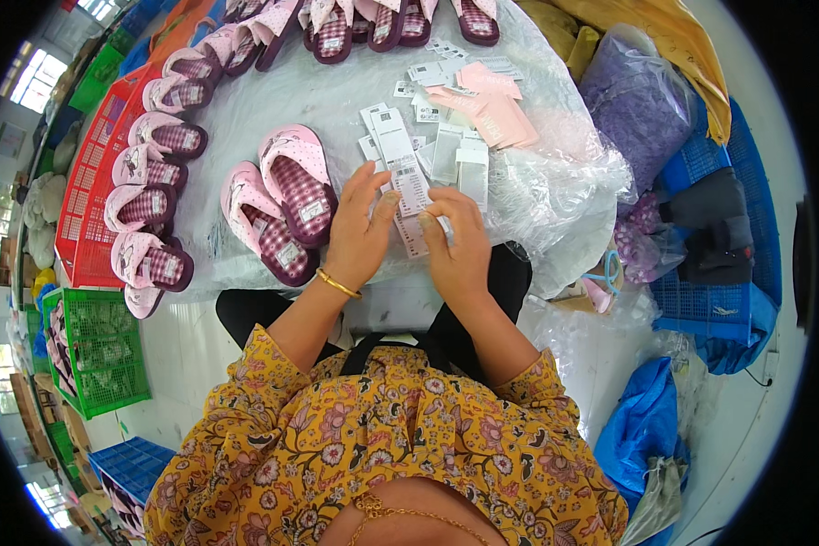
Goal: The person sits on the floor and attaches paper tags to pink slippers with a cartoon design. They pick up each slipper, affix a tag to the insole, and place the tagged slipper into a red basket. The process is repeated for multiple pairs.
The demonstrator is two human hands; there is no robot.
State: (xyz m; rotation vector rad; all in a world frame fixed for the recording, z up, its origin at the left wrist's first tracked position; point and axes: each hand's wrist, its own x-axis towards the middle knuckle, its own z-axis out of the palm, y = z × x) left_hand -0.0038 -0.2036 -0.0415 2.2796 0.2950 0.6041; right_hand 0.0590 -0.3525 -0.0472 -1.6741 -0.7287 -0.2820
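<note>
My left hand (359,227) and my right hand (457,246) meet at the near edge of a table wrapped in clear plastic (337,100). Together they pinch a narrow white paper tag (411,187), fingertips on its lower end. More white tags (455,155) lie fanned just beyond the hands, with pink cards (491,109) behind them. A pair of pink slippers with checked insoles (282,205) lies directly left of my left hand. A gold bangle sits on my left wrist.
Several more pink slippers (155,173) curve along the table's left and far edges. Red crates (91,182) and a green crate (100,346) stand at left. A purple bag (637,100), blue crates (710,291) and blue plastic bags (646,428) fill the right.
</note>
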